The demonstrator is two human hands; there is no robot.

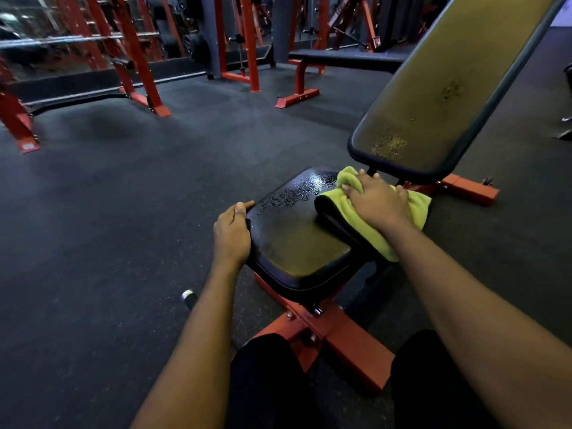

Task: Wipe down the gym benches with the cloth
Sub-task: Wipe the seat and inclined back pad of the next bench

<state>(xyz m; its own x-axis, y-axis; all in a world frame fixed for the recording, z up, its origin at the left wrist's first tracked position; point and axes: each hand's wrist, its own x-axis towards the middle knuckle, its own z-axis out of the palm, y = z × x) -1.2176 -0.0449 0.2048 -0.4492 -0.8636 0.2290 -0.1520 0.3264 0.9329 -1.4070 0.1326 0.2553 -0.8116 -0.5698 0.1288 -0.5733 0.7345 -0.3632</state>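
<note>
Pressing down with my right hand, I hold the green cloth flat against the far right corner of the seat pad. My fingers lie spread across the top of it, only slightly bent, and the cloth bunches up beside my thumb. One end of the cloth hangs over the seat pad's right edge, under my forearm.

My left hand grips the seat pad's left edge. The thumb lies along the top rim and the other fingers curl down over the side, where I cannot see their tips.

Small droplets speckle the far left part of the seat pad and shine in the light. The near part looks dull and smooth.

Just beyond the seat pad, the backrest pad rises at a tilt, up and to the right. It has worn, flecked patches near its lower end and around its middle.

Below the seat pad sits the red frame, bolted together, with its foot bar between my legs in dark trousers.

Well beyond the seat pad stands a flat bench with red legs. A red rack stands far off to the seat pad's left. All of this rests on the dark rubber floor.
</note>
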